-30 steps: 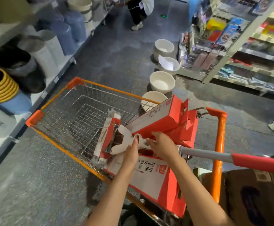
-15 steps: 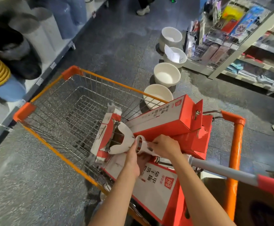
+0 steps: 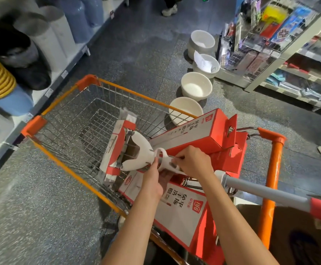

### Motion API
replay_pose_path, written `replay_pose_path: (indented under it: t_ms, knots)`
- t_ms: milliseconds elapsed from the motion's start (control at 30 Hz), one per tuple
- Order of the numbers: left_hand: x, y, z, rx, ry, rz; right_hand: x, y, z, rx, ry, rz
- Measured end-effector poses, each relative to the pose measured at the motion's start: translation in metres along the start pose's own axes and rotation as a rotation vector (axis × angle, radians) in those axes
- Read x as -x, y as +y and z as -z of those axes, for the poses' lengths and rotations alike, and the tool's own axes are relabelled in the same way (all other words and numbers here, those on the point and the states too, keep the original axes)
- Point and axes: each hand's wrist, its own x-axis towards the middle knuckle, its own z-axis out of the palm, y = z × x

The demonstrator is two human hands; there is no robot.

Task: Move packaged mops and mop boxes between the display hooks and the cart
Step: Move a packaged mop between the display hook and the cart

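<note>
An orange wire cart (image 3: 60,104) stands in the aisle in front of me. A packaged mop (image 3: 134,150) with a white plastic head and red-and-white card sleeve lies in its basket; the grey pole (image 3: 261,192) with a red grip runs out to the lower right. My left hand (image 3: 154,178) grips the white neck of the mop from below. My right hand (image 3: 192,161) holds the same white neck from above. Red-and-white mop boxes lie across the cart's near end: one on top (image 3: 196,131), another below my arms (image 3: 186,213).
Several white basins (image 3: 196,87) sit on the floor right of the cart. Shelves of bins and buckets (image 3: 41,41) run along the left; a rack of hanging packaged goods (image 3: 266,35) stands at the right. A brown cardboard box (image 3: 293,238) is at the lower right. A person's shoe (image 3: 169,10) shows far up the aisle.
My view has dipped and drawn closer to the cart. Both hands stay on the mop's white neck, and my right hand has shifted slightly along it.
</note>
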Motion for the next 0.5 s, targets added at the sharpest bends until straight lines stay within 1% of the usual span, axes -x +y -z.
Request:
replay_pose_path:
  t_ms: [400,500]
  knots:
    - [0.107,0.056,-0.041,0.003,-0.138,-0.202,0.042,-0.060,0.082,-0.027,0.178,0.132]
    - [0.127,0.069,-0.051,0.021,-0.159,-0.281,0.055,-0.074,0.104,-0.050,0.228,0.151]
